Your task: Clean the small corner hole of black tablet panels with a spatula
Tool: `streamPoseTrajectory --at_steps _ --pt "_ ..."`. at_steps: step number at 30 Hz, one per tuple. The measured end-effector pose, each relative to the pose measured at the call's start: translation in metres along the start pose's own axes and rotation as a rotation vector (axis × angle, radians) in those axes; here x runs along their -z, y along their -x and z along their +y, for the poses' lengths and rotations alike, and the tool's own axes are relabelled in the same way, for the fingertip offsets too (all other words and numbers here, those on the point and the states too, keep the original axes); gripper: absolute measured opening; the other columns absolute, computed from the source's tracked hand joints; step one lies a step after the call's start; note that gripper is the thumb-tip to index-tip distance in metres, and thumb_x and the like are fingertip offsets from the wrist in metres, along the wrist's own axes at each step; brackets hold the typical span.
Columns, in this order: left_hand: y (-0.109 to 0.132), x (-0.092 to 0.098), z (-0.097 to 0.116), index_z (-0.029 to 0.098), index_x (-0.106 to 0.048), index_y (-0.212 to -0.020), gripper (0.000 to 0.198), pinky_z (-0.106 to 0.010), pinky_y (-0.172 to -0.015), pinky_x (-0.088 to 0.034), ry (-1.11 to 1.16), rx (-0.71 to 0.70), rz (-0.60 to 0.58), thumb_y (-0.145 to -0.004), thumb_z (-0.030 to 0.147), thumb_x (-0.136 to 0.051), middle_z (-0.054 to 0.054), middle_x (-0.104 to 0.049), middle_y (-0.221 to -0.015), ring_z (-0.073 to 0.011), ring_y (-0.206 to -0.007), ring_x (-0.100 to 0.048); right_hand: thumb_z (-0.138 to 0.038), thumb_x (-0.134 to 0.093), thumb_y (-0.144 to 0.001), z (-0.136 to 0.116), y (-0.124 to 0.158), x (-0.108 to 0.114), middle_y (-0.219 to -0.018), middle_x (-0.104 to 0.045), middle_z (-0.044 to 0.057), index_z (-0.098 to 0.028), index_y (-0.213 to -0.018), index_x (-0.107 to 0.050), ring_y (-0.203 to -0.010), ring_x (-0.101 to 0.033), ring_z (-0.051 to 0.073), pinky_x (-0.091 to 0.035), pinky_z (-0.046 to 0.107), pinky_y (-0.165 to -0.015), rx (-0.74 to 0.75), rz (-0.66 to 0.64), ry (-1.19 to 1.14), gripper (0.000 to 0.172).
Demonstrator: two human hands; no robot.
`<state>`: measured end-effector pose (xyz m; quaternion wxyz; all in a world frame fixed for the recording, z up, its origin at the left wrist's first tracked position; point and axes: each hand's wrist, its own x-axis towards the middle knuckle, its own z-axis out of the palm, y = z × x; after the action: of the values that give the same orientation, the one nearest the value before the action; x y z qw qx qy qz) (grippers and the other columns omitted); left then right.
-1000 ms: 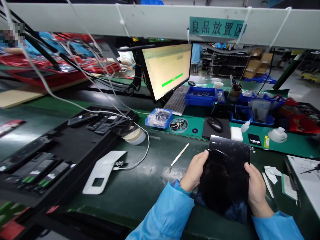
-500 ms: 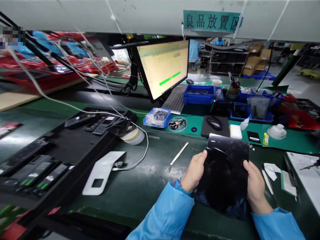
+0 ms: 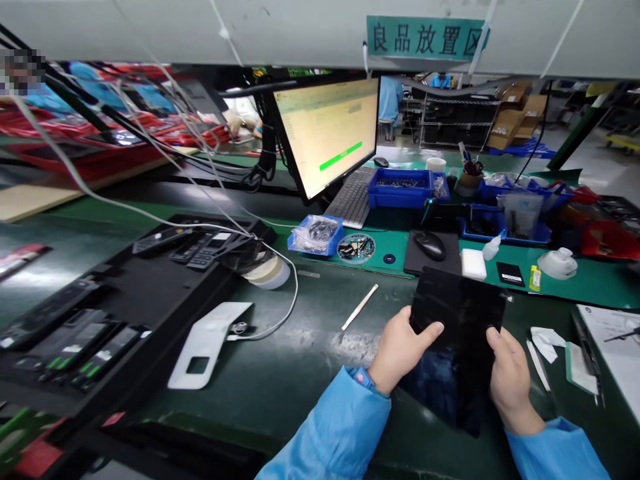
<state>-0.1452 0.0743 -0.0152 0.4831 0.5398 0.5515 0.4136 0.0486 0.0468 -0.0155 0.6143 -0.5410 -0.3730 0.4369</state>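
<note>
The left hand (image 3: pixel 403 347) and right hand (image 3: pixel 512 381) pinch the dark panel (image 3: pixel 457 350) at opposite edges (left thumb (image 3: pixel 433 331) over its face); light, even pressure should keep it steady.

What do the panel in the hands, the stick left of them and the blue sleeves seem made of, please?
Panel: probably glass or plastic, glossy; its black face shows reflections.
Stick: plastic or wood, rather matte; its pale surface leaves it open.
Sleeves: probably fabric, slight sheen; they crease softly.
</note>
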Motion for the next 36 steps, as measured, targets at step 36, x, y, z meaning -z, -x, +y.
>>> streamPoseTrajectory --at_steps 36 --pt "-0.009 0.023 0.017 0.023 -0.064 -0.096 0.030 -0.033 -0.071 -0.040 -0.255 -0.002 0.189 -0.097 0.052 -0.059 -0.004 -0.071 -0.082 -0.0249 -0.079 -0.066 -0.053 -0.065 -0.095 0.030 0.030 -0.007 -0.101 -0.076 0.007 -0.022 -0.108 -0.078 -0.093 -0.068 0.027 -0.054 0.040 -0.092 0.162 -0.158 0.259 0.036"
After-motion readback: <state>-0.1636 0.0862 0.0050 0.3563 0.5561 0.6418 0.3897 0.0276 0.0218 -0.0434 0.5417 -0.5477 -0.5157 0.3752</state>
